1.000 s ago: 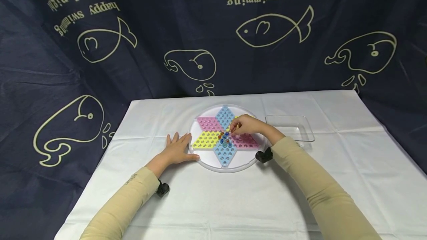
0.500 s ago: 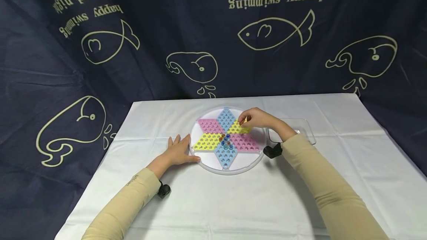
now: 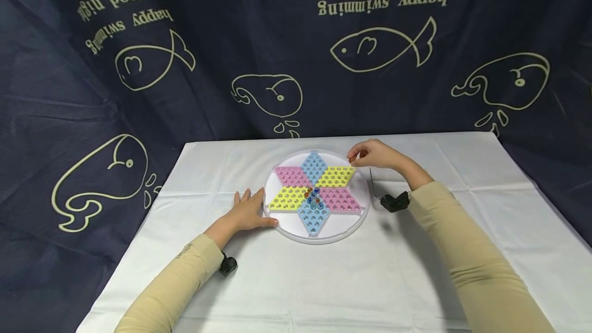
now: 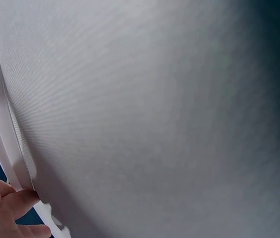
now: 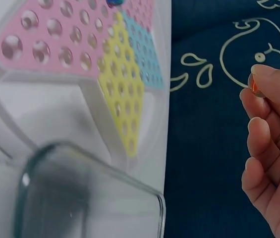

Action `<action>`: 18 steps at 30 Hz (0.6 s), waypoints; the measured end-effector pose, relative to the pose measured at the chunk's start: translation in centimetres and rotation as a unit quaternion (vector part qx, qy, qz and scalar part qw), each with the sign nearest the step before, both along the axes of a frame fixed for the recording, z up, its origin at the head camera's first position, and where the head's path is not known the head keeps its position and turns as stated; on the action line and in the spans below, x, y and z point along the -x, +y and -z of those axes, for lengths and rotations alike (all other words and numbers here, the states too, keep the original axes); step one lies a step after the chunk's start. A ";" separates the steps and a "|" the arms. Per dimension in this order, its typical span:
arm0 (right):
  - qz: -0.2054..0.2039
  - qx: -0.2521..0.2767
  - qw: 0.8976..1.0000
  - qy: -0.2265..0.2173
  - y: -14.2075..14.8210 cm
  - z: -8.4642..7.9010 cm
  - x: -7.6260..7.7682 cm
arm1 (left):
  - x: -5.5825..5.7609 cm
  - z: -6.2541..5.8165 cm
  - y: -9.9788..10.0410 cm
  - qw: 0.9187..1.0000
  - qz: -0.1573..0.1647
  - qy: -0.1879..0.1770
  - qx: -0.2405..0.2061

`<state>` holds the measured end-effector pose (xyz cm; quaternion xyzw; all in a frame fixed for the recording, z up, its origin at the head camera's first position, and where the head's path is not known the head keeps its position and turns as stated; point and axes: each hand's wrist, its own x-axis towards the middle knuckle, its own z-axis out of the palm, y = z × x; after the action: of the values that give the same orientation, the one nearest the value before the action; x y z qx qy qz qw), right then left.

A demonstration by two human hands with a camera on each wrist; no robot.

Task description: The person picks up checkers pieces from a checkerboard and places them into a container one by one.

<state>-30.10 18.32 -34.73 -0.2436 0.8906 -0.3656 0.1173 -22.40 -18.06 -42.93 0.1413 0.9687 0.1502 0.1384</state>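
My right hand (image 3: 379,154) is raised over the far right rim of a round white Chinese checkers board (image 3: 339,224). Between thumb and index finger it pinches an orange-red marble (image 5: 255,88), seen up close in the right wrist view. The left hand (image 3: 247,213) lies with fingers spread at the board's left rim, its thumb reaching onto the edge. In the left wrist view, fingertips (image 4: 28,198) touch the rim. Blue and orange marbles (image 3: 314,200) cluster around the star's centre and the top of the near blue point.
A clear rectangular container (image 5: 105,166) stands right of the board, mostly hidden by my right forearm in the head view. A white cloth (image 3: 314,287) covers the table. Behind its far edge hangs a dark blue curtain (image 3: 208,96) with fish drawings.
The right hand has lifted from the board's centre and moved right and away, carrying the orange-red marble past the yellow section to the far rim. The left hand has stayed in place.
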 end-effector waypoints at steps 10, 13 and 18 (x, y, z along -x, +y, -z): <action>0.022 -0.009 1.000 0.002 2.3 -1.2 -0.5 | 0.1 0.0 0.0 1.000 0.004 0.000 0.004; 0.025 -0.011 1.000 0.009 2.4 -2.4 -1.5 | 0.0 0.0 0.0 1.000 0.005 0.003 0.005; 0.030 -0.015 0.999 0.014 3.5 -2.0 -1.0 | 0.0 0.0 -0.1 1.000 0.005 0.003 0.001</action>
<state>-29.07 21.86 -32.73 -0.2202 0.9046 -0.3519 0.0970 -22.37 -18.13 -42.89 0.1463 0.9686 0.1480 0.1363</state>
